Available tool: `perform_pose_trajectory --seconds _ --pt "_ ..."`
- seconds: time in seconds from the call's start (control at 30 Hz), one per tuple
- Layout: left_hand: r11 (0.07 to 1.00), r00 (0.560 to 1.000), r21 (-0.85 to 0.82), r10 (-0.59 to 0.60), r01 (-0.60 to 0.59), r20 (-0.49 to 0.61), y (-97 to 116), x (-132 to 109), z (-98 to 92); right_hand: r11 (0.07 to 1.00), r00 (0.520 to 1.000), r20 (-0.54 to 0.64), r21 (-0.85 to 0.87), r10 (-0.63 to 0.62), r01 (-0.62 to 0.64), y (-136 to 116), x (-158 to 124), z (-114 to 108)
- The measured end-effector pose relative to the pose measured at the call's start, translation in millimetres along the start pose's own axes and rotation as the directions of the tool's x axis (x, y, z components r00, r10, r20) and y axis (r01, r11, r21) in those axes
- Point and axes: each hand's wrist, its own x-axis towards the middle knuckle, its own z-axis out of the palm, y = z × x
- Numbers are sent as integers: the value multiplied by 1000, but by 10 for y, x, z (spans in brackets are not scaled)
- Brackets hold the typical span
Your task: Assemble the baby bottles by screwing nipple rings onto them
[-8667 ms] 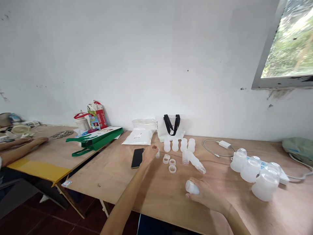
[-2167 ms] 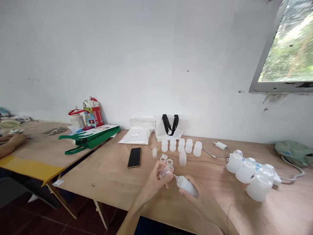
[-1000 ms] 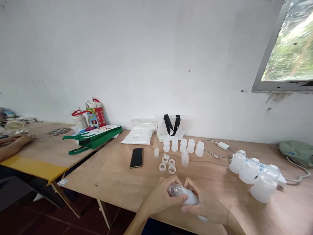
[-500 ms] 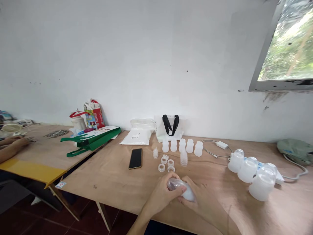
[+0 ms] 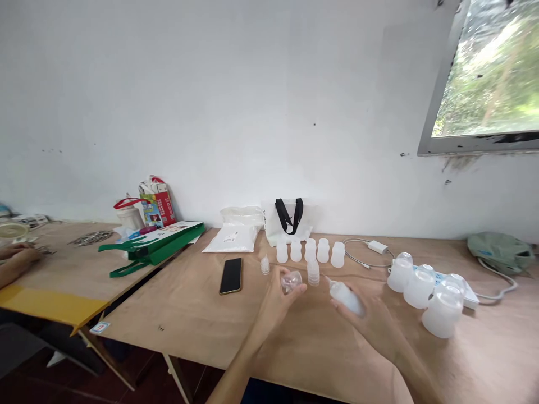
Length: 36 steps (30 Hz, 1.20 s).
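Note:
Between the thumb and fingers of my left hand [image 5: 278, 294] is a clear domed cap [image 5: 291, 281]. A frosted white baby bottle [image 5: 348, 298] lies tilted in my right hand [image 5: 370, 317], its narrower end, which looks nipple-shaped, pointing up and left. Cap and bottle are apart, both above the table. Just beyond my hands stands a stack of translucent cup-like pieces [image 5: 313, 272]. A small stack of clear nipples [image 5: 265, 265] is left of it. Several frosted bottle bodies [image 5: 310, 248] form a row behind. My left hand hides the white rings.
Capped frosted bottles [image 5: 442, 308] stand at right before a power strip [image 5: 467, 296]. A cable with a white adapter [image 5: 378, 247] lies behind. A phone [image 5: 231, 276], white packet [image 5: 231, 238], white bag [image 5: 273, 224] and green bag [image 5: 164, 247] are farther left. Another person's hand [image 5: 23, 258] is far left.
My hands have moved apart. The clear cap has come away with my left hand, and the bottle has gone right in my right hand. The view has shifted slightly.

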Motion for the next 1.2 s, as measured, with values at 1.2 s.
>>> perform_pose_trajectory --seconds 1.2 --pt "982 917 18 -185 190 355 -18 957 1081 999 999 29 10 32 -32 163 69 -218"
